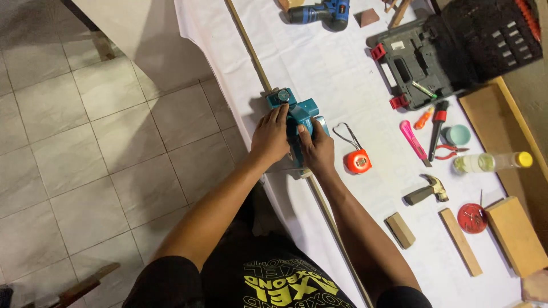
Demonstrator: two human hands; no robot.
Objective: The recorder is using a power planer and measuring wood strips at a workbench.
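Along the table's left edge, my left hand [270, 137] and right hand [317, 149] both clasp the teal electric planer [297, 117], which sits on the long wooden strip [251, 48]. Most of that strip stretches far ahead, seemingly unplaned.

You can see one teal power planer [297, 114], one blue drill [319, 12], one orange tape measure [358, 162], one steel claw hammer [428, 190] and three plain wood blocks [400, 230] [460, 240] [516, 235].

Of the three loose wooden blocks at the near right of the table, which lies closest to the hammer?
The small block, just below the hammer. The long thin strip lies further right, and the big thick block sits at the table's edge.
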